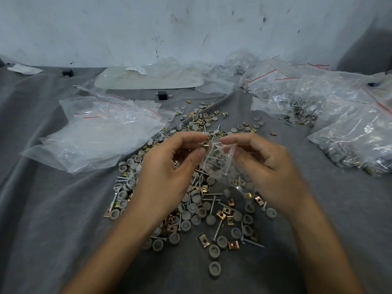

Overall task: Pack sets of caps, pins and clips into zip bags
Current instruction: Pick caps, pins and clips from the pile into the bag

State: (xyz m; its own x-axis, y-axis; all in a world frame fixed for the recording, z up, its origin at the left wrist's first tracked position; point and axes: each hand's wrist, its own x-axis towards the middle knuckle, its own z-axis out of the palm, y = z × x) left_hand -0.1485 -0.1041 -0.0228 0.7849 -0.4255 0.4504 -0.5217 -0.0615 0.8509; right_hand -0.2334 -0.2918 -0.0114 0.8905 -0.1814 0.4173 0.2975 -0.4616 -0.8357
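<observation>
The left hand's fingers [186,137] are curled and pinch a brass clip [205,146] at the open mouth of a small zip bag [216,162]. The right hand's fingers [237,139] are curled too, and pinch the opposite lip of that bag, so the clear bag hangs between the two hands above the middle of the scene. Inside it, thin metal screws and some grey caps show through the plastic. The left hand [167,166] and right hand [269,164] reach in from the near edge on bare forearms.

Under and around the hands lies a loose pile [203,211] of round grey caps, silver screws and brass or copper-coloured clips. It is spread over a wrinkled grey cloth [53,209], from near the forearms away toward the far middle.

To the left of the pile sits a stack of empty zip bags [101,136] with red seal lines. To the right and far right lie filled zip bags [350,149] holding the same parts. Two small black blocks [162,95] rest farther back, before a scuffed white wall [191,28].
</observation>
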